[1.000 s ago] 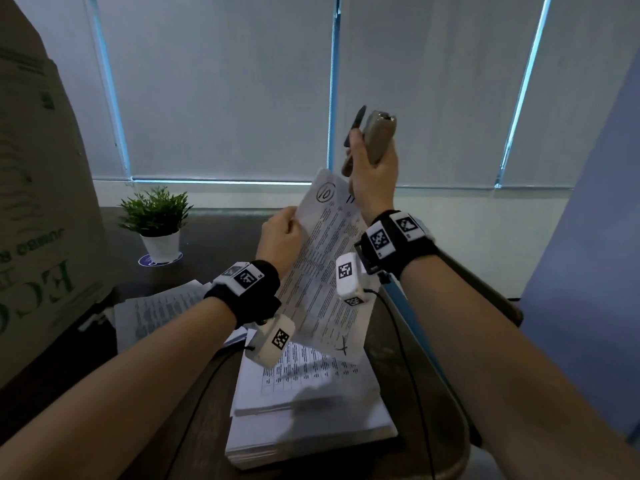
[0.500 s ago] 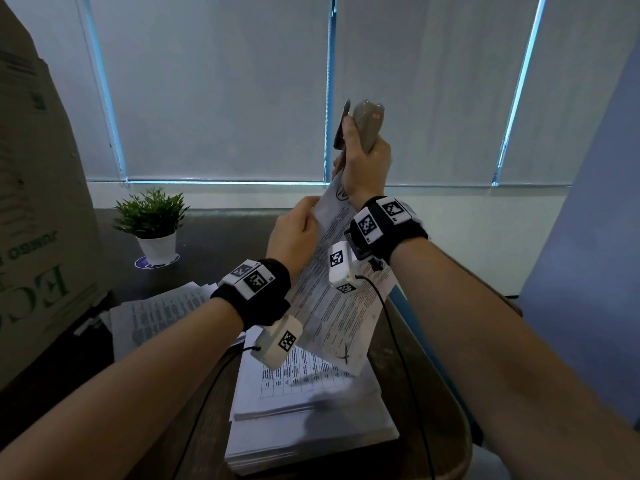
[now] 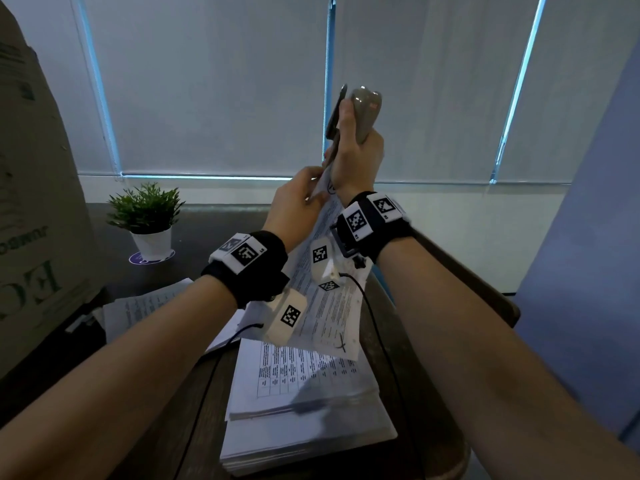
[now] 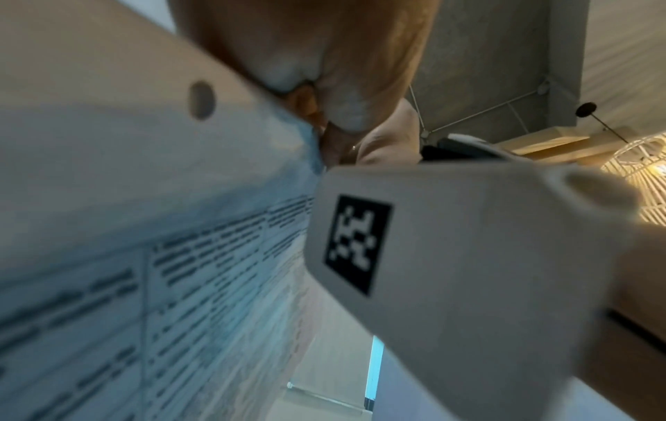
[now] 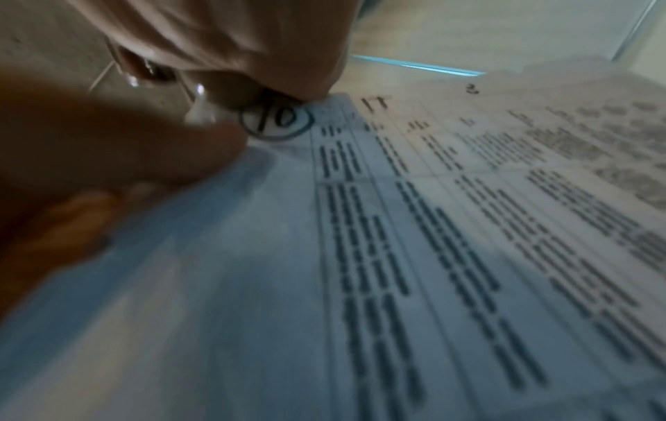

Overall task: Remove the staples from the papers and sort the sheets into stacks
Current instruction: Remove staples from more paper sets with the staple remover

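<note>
Right hand (image 3: pixel 356 157) curled around the stapler (image 3: pixel 360 116), held upright at centre frame against the blinds; its lower end meets the top corner of the stapled papers (image 3: pixel 325 306). Left hand (image 3: pixel 294 206) pinches that same corner from the left, thumb and fingers pressed onto the sheet just beside the right hand. In the right wrist view the circled "10" sits right at the contact point — no staple can be made out through the blur.

Change over the last second: the hands have closed together, the left sliding up the page to the corner, the sheet turning more edge-on to the head camera. Judgement: the staple is being engaged now, not yet pulled.

Below, lower centre: tall paper stack (image 3: pixel 304 427) on the dark table (image 3: pixel 207 230). Loose sheets (image 3: pixel 145 306) lie at left, potted plant (image 3: pixel 145 216) behind them.
</note>
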